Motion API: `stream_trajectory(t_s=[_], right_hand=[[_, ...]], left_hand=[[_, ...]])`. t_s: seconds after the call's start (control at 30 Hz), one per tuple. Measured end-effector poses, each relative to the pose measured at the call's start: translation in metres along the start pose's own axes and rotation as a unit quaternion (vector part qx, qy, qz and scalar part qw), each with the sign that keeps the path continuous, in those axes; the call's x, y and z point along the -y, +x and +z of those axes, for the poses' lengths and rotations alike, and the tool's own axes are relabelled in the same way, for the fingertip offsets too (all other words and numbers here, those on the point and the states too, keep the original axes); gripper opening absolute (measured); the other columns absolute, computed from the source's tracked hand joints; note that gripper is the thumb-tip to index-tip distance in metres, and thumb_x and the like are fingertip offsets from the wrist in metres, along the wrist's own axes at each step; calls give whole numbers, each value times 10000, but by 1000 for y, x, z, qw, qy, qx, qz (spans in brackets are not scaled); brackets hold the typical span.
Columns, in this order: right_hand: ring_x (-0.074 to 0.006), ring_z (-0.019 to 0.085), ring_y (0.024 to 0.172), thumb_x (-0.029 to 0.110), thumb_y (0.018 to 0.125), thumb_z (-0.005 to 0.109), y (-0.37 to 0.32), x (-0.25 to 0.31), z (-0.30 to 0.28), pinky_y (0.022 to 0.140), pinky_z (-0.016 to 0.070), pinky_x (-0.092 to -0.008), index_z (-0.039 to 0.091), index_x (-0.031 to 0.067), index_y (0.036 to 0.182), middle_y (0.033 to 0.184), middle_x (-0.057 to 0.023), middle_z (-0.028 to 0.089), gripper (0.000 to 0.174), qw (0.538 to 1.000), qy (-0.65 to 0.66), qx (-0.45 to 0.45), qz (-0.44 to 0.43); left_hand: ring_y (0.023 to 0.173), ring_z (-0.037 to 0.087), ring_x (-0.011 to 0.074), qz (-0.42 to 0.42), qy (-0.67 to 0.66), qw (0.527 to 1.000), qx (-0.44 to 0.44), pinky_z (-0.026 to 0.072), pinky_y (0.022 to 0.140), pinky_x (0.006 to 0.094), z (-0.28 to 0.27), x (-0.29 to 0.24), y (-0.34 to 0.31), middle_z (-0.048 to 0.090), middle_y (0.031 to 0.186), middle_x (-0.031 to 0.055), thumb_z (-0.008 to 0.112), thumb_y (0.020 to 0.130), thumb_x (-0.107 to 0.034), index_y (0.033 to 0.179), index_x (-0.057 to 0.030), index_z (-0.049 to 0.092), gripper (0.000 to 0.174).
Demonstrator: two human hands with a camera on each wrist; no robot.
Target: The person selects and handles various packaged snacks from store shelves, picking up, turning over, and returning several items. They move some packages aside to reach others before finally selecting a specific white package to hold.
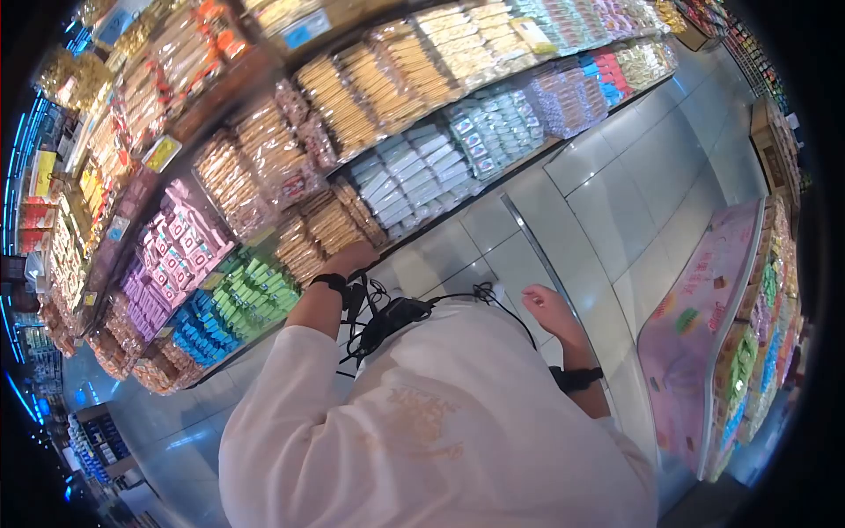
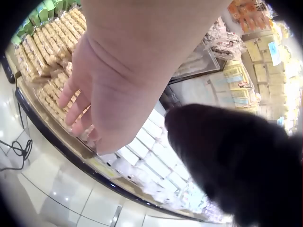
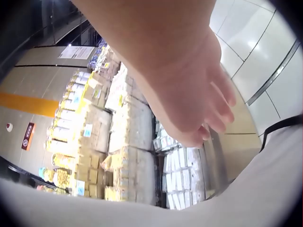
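Note:
My left hand (image 1: 352, 259) reaches to the front edge of the lower shelf, over clear-wrapped tan snack bars (image 1: 327, 231). In the left wrist view the fingers of this hand (image 2: 116, 101) lie loosely bent across the wrapped snack bars (image 2: 49, 97), with clear wrapping showing near the fingertips. White-wrapped packs (image 2: 154, 142) lie beside the thumb side. My right hand (image 1: 547, 308) hangs by my body over the floor, its fingers loosely curled. Seen from the right wrist, that hand (image 3: 194, 104) holds nothing.
Tiered shelves carry pink packs (image 1: 180, 242), green packs (image 1: 260, 286), blue packs (image 1: 207, 334) and long tan bars (image 1: 387, 84). To the right stands a pink-sided display bin (image 1: 695, 326). Black cables (image 1: 387, 321) hang at my waist above the tiled floor (image 1: 616, 189).

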State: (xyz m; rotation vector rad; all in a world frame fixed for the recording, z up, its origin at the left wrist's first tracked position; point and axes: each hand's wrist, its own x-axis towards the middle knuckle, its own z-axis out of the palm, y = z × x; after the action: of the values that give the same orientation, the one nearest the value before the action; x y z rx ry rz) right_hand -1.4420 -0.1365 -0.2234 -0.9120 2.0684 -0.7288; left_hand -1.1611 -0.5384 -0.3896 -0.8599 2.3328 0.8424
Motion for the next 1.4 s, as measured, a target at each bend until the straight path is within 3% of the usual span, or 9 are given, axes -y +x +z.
stream_trajectory(t_s=[0.13,0.27,0.37,0.57,0.7,0.77,0.97,1.23,1.4], right_hand=[[-223,644,842,224,879,644,-5,-55,-56,783,513,-326,653,20,1106,940,-130,690,306,998,14,-55,27],[-217,648,855,244,881,636,-13,-123,-94,785,513,-321,652,25,1109,950,-128,694,317,992,61,-87,66],[-211,645,855,248,881,637,-27,-160,-117,779,510,-318,654,27,1110,940,-121,692,319,989,52,-92,104],[-213,642,817,239,879,643,-39,-246,-131,746,506,-315,661,24,1056,918,-129,686,279,984,53,-90,147],[-236,658,821,231,883,646,-43,-241,-131,750,516,-333,661,27,1031,917,-136,690,252,985,51,-80,144],[-139,604,733,192,892,631,-40,-236,-126,679,492,-289,659,23,1003,788,-50,651,204,990,47,-58,119],[-228,666,809,220,874,656,-38,-206,-140,748,524,-339,668,40,1025,865,-129,690,236,983,-22,-20,181],[-278,684,884,244,888,642,13,-175,-182,788,536,-363,662,41,1088,963,-151,709,286,978,-41,31,204],[-264,684,860,235,886,648,57,-153,-200,776,535,-354,658,40,1089,943,-149,707,282,981,-45,37,183]], left_hand=[[1120,609,339,-63,-73,995,-11,477,946,404,-26,-71,8,656,1185,183,558,871,-466,1176,-61,649,516],[1139,599,337,-31,-136,988,-68,459,988,395,-17,-121,24,653,1198,184,568,863,-420,1147,-60,677,471],[1112,613,331,-58,-194,978,-47,466,973,399,-16,-149,37,659,1182,181,568,874,-404,1144,-49,673,459],[1048,636,344,-1,-131,987,-89,487,917,419,-21,-170,63,682,1098,192,583,869,-368,1089,-42,687,407],[1022,640,358,13,-96,992,-82,493,896,425,-44,-207,78,683,1061,208,589,862,-329,1067,-41,687,368],[1006,641,371,35,-92,988,-119,498,882,426,-47,-209,104,679,1050,222,597,850,-286,1065,-31,679,344],[1033,634,376,2,-114,970,-214,497,907,453,-64,-209,173,678,1080,200,584,834,-223,1094,-40,665,329],[1150,580,379,-79,-72,981,-164,471,990,442,-73,-201,225,603,1248,223,490,811,-145,1124,-62,678,374],[1139,597,358,-110,-25,983,-143,480,978,445,-96,-210,230,630,1203,201,497,845,-180,1140,-61,661,358]])
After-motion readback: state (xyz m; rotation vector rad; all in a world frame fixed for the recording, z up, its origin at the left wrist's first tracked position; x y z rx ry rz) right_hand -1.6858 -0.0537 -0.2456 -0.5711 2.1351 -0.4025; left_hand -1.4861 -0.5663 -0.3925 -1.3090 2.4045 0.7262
